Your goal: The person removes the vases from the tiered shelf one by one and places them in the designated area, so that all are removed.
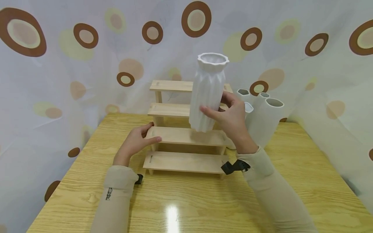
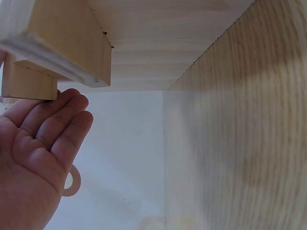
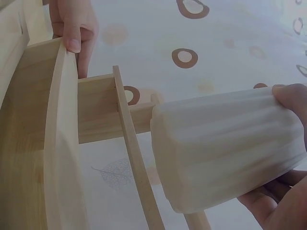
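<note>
A white fluted vase (image 1: 207,97) with a scalloped rim is held upright in the air by my right hand (image 1: 233,119), thumb on its near side. In the right wrist view the vase's base (image 3: 165,163) faces the stand, clear of the boards. My left hand (image 1: 135,140) grips the left end of a stepped wooden stand (image 1: 186,161) at its second-lowest board. Its thumb lies on top of that board; in the left wrist view the left fingers (image 2: 72,117) reach against the wood from below. The vase partly hides the upper boards.
Several white vases (image 1: 266,121) stand behind and beside my right hand, right of the stand, partly hidden by it. All rest on a wood-grain table (image 1: 163,200). A pale backdrop with brown circles (image 1: 163,61) rises behind and at both sides.
</note>
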`<move>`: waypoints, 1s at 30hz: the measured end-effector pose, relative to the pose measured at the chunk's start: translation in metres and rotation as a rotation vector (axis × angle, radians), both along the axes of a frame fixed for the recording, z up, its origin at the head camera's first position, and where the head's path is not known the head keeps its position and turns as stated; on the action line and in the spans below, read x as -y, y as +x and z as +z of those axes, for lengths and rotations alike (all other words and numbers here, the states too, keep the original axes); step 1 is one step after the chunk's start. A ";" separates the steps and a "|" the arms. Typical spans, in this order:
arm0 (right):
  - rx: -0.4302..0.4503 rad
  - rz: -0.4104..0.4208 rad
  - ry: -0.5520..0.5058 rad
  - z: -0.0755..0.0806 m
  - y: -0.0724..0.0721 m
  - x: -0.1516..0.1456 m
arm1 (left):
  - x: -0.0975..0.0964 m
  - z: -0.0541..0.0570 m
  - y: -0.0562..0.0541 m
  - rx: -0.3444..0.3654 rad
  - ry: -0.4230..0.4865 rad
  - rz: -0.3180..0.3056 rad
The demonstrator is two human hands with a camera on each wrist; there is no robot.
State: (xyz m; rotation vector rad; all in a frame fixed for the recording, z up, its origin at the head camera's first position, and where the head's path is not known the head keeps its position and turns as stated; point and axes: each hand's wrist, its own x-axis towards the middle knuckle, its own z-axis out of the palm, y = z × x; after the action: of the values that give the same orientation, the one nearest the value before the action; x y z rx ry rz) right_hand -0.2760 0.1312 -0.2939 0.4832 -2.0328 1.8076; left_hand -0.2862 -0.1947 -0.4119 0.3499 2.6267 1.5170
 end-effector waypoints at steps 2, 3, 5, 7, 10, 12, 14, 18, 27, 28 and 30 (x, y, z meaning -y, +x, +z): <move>-0.003 0.000 -0.007 -0.001 0.002 -0.001 | 0.000 0.000 0.000 -0.004 0.006 0.000; -0.001 -0.001 -0.010 -0.002 0.003 -0.001 | 0.000 0.000 0.000 -0.007 0.007 -0.001; 0.002 -0.003 -0.018 -0.003 0.005 -0.003 | -0.001 -0.001 -0.001 -0.009 0.007 -0.001; 0.003 -0.003 -0.022 -0.003 0.007 -0.005 | -0.001 0.000 -0.001 -0.012 0.004 -0.002; -0.003 0.001 -0.028 -0.004 0.009 -0.007 | -0.001 0.001 -0.001 -0.019 -0.007 -0.002; -0.006 0.010 -0.034 -0.004 0.010 -0.009 | -0.002 0.001 0.000 -0.025 -0.011 -0.003; -0.010 0.021 -0.045 -0.004 0.011 -0.010 | -0.002 0.001 0.000 -0.028 -0.014 -0.005; -0.021 0.030 -0.057 -0.006 0.013 -0.014 | -0.001 0.000 0.000 -0.029 -0.022 -0.012; -0.009 0.016 -0.076 -0.010 0.018 -0.021 | 0.000 0.001 0.002 -0.019 -0.026 -0.003; -0.007 0.013 -0.078 -0.010 0.019 -0.022 | -0.001 0.001 0.002 -0.019 -0.024 -0.002; -0.002 0.006 -0.077 -0.011 0.021 -0.024 | -0.001 0.001 0.002 -0.018 -0.021 -0.004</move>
State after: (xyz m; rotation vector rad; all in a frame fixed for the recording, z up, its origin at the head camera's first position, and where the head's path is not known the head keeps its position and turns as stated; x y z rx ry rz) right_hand -0.2552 0.1551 -0.3047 0.4685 -1.9542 1.8805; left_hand -0.2846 -0.1941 -0.4114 0.3678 2.6523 1.4904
